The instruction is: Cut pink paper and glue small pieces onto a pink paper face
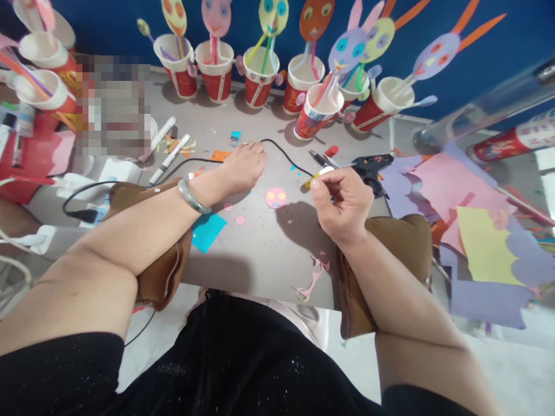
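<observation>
My right hand (342, 202) is closed in a pinch over the table. A small yellow-and-white object (323, 173) shows at its thumb and fingertips, and a dark tip peeks out below the fingers. My left hand (245, 164) rests curled near the black cable (284, 151) and orange paper scraps (221, 156); its fingertips are hidden. Between the hands lies a pink paper face (276, 197) with yellow eyes and a blue mouth. Two small pink discs (240, 221) and a blue paper piece (208, 232) are close to my left forearm.
Several red cups (215, 78) with paper faces line the back wall. A black glue gun (372, 170) stands right of my right hand. Coloured paper sheets (483, 242) spread at far right. White markers (170, 159) and power plugs (121, 172) lie left. Brown cushions (401, 242) sit under both forearms.
</observation>
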`<action>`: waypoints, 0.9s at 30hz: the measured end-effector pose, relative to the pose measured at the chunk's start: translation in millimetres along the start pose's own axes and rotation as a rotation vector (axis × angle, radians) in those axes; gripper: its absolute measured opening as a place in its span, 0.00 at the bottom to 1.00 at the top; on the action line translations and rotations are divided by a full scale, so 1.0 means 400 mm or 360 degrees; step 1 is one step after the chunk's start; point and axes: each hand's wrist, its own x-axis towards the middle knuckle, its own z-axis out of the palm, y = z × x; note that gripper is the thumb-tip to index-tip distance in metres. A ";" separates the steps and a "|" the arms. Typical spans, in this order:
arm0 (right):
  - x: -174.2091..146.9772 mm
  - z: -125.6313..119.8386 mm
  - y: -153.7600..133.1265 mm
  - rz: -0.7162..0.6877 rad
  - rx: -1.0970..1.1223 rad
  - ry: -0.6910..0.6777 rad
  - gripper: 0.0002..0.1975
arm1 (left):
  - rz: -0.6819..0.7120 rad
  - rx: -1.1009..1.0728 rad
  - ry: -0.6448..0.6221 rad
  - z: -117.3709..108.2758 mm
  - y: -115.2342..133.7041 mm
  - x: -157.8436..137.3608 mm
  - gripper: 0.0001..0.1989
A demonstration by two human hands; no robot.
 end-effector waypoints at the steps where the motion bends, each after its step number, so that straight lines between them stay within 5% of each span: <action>1: 0.000 0.000 0.000 0.0003 -0.0007 -0.0001 0.12 | -0.0012 -0.0012 -0.0013 -0.003 -0.003 0.000 0.16; 16: 0.002 0.000 -0.005 0.0020 -0.0048 -0.0021 0.12 | 0.0016 -0.0281 -0.0022 -0.010 -0.029 0.020 0.13; 27: -0.002 0.010 0.002 0.0079 -0.0006 -0.0032 0.15 | 0.0042 0.0004 0.0069 0.001 0.002 0.001 0.15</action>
